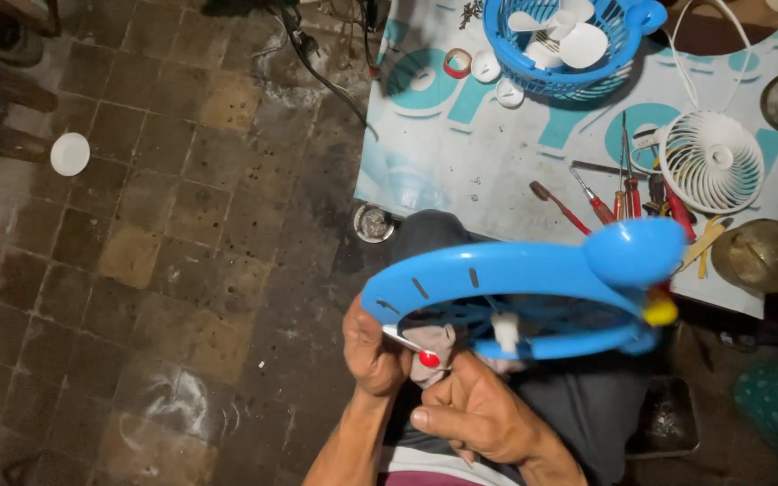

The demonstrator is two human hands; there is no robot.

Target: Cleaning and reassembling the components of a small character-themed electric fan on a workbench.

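Note:
I hold a blue plastic fan housing [515,274] edge-on over my lap, its round motor hub [634,252] at the right end and a yellow knob [660,312] below that. My left hand [372,351] grips the housing's left rim. My right hand [474,414] sits just beneath, fingers curled around a thin metal tool with a red tip [427,358] that lies against the housing's underside. A white clip [504,330] sticks out of the housing's grille.
A printed mat [461,153] on the floor carries a white fan grille [711,162], several screwdrivers [628,193], a blue basket with white blades [558,40] and a tape roll [457,63]. A white disc [69,154] lies on the tiles at left.

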